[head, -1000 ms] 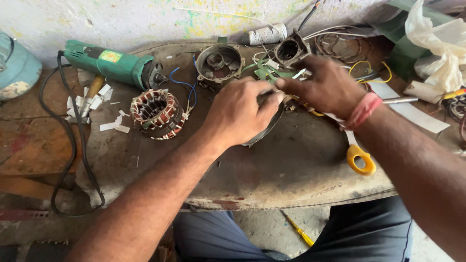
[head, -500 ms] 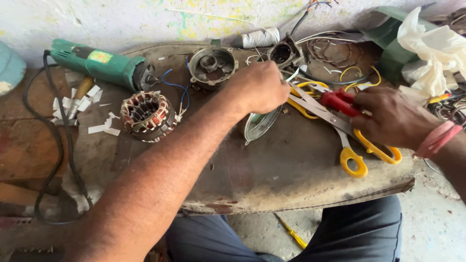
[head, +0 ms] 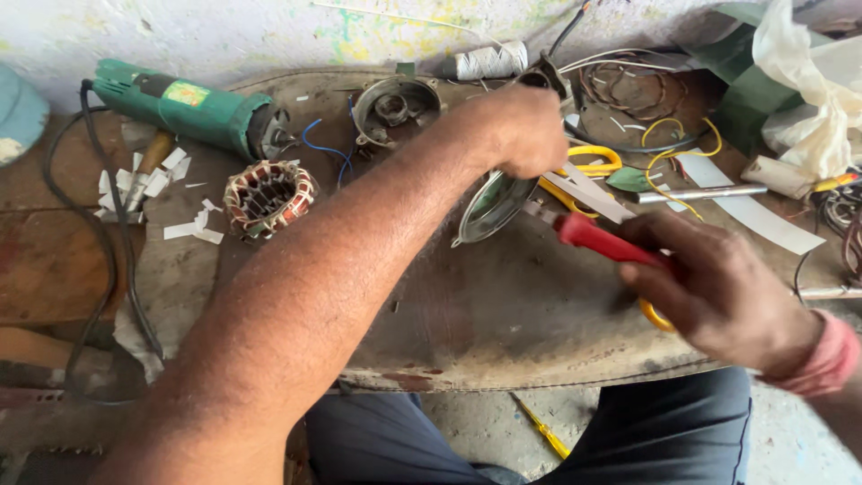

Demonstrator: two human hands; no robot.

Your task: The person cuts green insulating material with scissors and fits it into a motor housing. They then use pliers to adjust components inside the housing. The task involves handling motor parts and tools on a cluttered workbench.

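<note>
Since half a second ago the right hand (head: 718,292) has drawn back toward the body with the red-handled tool (head: 603,241), and the yellow-handled scissors (head: 588,180), then under its fingers, now lie on the bench with one yellow loop showing beneath the palm. Right hand is closed round the red grip; tool's metal tip points at the oval metal cover (head: 496,205). The left hand (head: 528,133) is curled shut over the cover's upper end, pinning it tilted against the worn bench top (head: 503,314). Risk, as I judge it: tip sits close to the left fingers, so a slip off the curved metal could jab them; the cover, held at one end only, could skid or flip. Loose yellow wire (head: 687,148) and the scissors lie just beside the work and could snag. Further back: wound stator (head: 268,196), open motor housing (head: 395,108), green angle grinder (head: 184,112), white cord spool (head: 489,61). Hidden: the left fingertips, exactly what they pinch, and the tool's working end, blurred, so its kind is uncertain. Right forearm is cut off by the frame edge.
</note>
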